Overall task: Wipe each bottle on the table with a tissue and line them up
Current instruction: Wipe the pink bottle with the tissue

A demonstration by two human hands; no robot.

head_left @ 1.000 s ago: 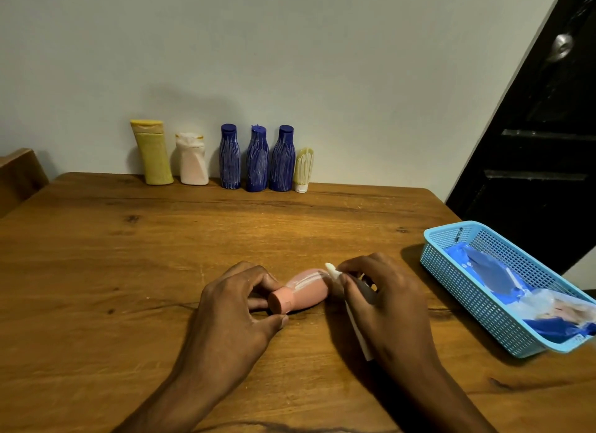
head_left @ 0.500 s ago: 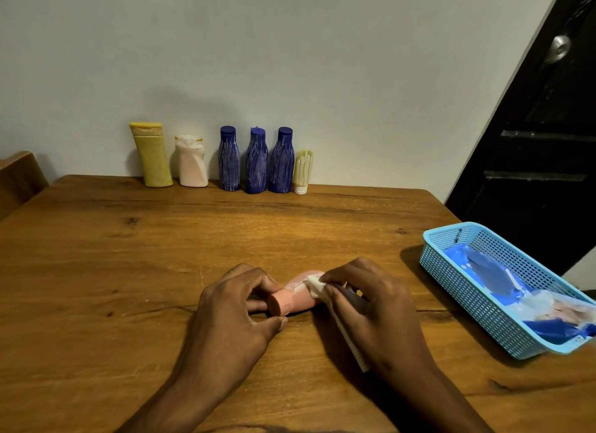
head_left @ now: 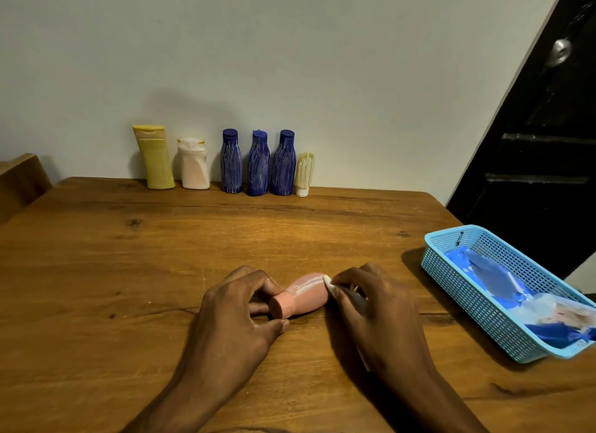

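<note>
Lying on its side at lower centre of the table (head_left: 129,271), the pink bottle (head_left: 304,295) has its cap end pinched by the left hand (head_left: 238,316); the right hand (head_left: 377,313) clamps a tissue (head_left: 328,282) against its base

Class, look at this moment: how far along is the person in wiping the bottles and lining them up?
Done, apparently: six bottles stand in a row by the wall, from the yellow bottle to the small cream tube. In hand: the pink bottle lies on its side on the table; the left hand holds its cap end while the right hand presses a tissue against it. Left: finishing this wipe and standing it in the row.
</note>
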